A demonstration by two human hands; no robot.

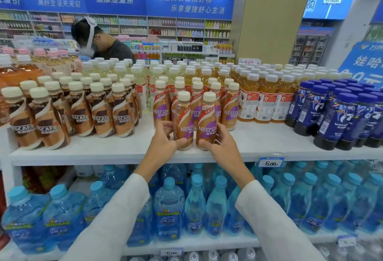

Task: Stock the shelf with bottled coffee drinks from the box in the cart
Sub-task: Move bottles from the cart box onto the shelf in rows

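Head view | left hand (165, 139) grips left bottle (184, 124) | right hand (220, 143) grips right bottle (206, 122) | both upright, purple-label row (229, 113) just beyond fingers (165, 125)

glossy plastic coffee bottles (206, 124), smooth matt white shelf (269, 142), soft cloth sleeves (116, 215)

- Up and left of the price tag (272, 163), the fingertips of the left hand (164, 138) and the right hand (220, 146) are hidden behind the left coffee bottle (184, 115) and the right coffee bottle (207, 115).
- Below the tag, both sleeves (116, 219) are cut off by the bottom edge.
- Right of the tag, the dark blue bottles (339, 119) run off the edge.
- Down-left of the tag, the lower label (171, 252) is too blurred to read.
- Far above the tag, the wall-shelf goods (165, 28) are too small to tell.
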